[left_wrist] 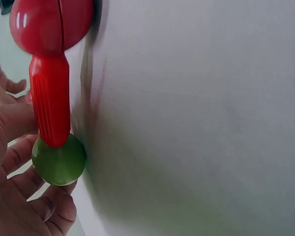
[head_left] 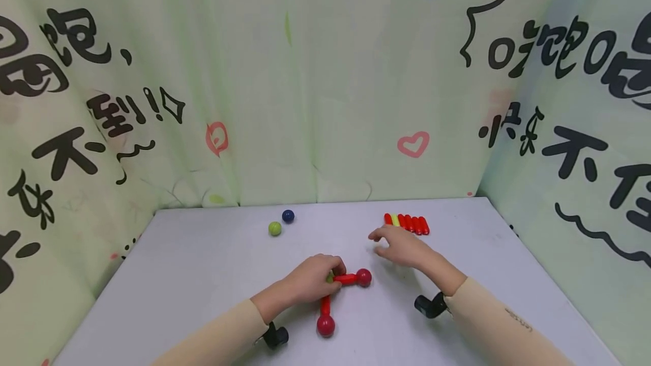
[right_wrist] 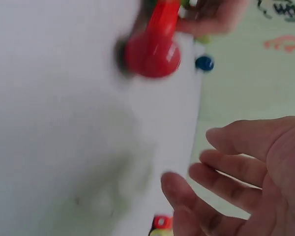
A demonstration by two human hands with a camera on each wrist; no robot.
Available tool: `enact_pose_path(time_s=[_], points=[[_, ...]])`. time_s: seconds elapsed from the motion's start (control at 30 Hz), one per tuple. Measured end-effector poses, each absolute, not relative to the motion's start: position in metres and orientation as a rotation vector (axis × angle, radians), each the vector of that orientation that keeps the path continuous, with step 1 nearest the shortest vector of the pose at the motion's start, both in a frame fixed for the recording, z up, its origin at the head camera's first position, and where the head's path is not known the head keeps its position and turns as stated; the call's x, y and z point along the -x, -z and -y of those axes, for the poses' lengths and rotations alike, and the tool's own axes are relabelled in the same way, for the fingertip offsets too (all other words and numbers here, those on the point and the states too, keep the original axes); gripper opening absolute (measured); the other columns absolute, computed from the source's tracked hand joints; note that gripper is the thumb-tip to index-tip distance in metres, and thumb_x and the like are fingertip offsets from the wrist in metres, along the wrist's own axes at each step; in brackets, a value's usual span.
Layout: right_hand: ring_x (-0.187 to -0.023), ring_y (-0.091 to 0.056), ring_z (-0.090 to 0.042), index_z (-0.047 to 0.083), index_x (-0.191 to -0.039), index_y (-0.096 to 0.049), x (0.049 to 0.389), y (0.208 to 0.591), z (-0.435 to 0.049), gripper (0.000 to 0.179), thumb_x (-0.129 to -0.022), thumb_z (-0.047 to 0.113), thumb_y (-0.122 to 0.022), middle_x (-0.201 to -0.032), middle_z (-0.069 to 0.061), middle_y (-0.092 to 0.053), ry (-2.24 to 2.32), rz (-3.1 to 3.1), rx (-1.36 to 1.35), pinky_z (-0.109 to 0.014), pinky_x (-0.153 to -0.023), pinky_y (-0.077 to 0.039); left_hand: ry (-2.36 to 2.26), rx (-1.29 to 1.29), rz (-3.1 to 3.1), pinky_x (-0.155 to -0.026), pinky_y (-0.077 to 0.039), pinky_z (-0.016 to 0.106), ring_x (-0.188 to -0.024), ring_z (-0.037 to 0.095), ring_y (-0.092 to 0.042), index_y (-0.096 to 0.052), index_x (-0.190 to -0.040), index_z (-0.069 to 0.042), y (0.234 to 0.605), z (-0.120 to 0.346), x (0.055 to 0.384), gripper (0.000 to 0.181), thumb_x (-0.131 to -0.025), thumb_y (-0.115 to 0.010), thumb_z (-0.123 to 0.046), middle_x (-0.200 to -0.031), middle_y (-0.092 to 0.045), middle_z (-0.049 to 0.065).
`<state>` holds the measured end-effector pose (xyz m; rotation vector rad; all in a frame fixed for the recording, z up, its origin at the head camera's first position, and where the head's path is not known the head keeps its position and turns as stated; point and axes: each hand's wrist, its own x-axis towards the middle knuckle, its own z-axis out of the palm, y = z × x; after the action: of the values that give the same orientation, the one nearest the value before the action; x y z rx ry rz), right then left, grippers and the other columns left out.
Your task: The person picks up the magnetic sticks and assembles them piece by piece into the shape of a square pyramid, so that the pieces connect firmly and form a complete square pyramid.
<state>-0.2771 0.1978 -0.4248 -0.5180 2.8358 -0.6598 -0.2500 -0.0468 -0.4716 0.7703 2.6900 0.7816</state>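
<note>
My left hand (head_left: 314, 279) grips a green ball (left_wrist: 59, 160) at the joint of a ball-and-stick piece, its fingers curled round the ball. Two red sticks leave this ball at an angle. One stick (head_left: 347, 279) points right to a dark red ball (head_left: 363, 277); the other stick (head_left: 325, 305) runs toward me to a second dark red ball (head_left: 326, 326). The green ball is mostly covered by fingers in the head view. My right hand (head_left: 402, 245) hovers over the table with fingers parted, holding nothing, just in front of a row of red sticks (head_left: 409, 223).
A yellow stick (head_left: 395, 220) lies among the red ones. Farther back on the white table (head_left: 203, 264) sit a loose green ball (head_left: 274, 229) and a dark blue ball (head_left: 288, 216). Curtains (head_left: 315, 100) with printed writing enclose the table at the back and sides.
</note>
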Motion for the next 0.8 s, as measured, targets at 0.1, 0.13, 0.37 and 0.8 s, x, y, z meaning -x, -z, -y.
enact_pose_path(time_s=[0.1,0.13,0.37,0.8], points=[[-0.132,-0.056,-0.04,0.002,-0.136,-0.063,0.293,0.431,-0.205,0.043,-0.096,0.016,-0.069,-0.14,-0.02,-0.061,0.547,-2.946,0.474,-0.055,-0.103,-0.052,-0.805,-0.732,-2.697,-0.066,-0.05,0.019,-0.078,0.007,-0.056,-0.069,-0.111,-0.018,0.471,0.049,0.251,0.024,-0.09,-0.079,-0.017,-0.096,-0.066,-0.007],[-0.136,-0.052,-0.042,0.001,-0.139,-0.061,0.298,0.433,-0.206,0.045,-0.096,0.016,-0.067,-0.144,-0.022,-0.057,0.523,-2.963,0.454,-0.057,-0.106,-0.049,-0.812,-0.721,-2.7,-0.066,-0.05,0.019,-0.077,0.007,-0.056,-0.068,-0.111,-0.018,0.471,0.05,0.251,0.024,-0.089,-0.079,-0.017,-0.095,-0.066,-0.006],[-0.143,-0.043,-0.045,-0.007,-0.146,-0.05,0.318,0.447,-0.212,0.057,-0.097,0.019,-0.062,-0.156,-0.026,-0.044,0.43,-3.008,0.33,-0.063,-0.112,-0.041,-0.906,-0.619,-2.731,-0.062,-0.051,0.02,-0.072,0.01,-0.057,-0.066,-0.111,-0.013,0.475,0.062,0.25,0.025,-0.089,-0.079,-0.015,-0.091,-0.064,-0.004],[-0.105,-0.063,-0.031,0.001,-0.121,-0.068,0.323,0.459,-0.209,0.032,-0.091,0.013,-0.07,-0.12,-0.018,-0.065,0.591,-3.073,0.336,-0.049,-0.091,-0.057,-1.072,-0.319,-2.776,-0.053,-0.046,0.025,-0.061,0.015,-0.053,-0.054,-0.113,-0.004,0.477,0.078,0.249,0.041,-0.088,-0.079,-0.023,-0.076,-0.057,0.002]])
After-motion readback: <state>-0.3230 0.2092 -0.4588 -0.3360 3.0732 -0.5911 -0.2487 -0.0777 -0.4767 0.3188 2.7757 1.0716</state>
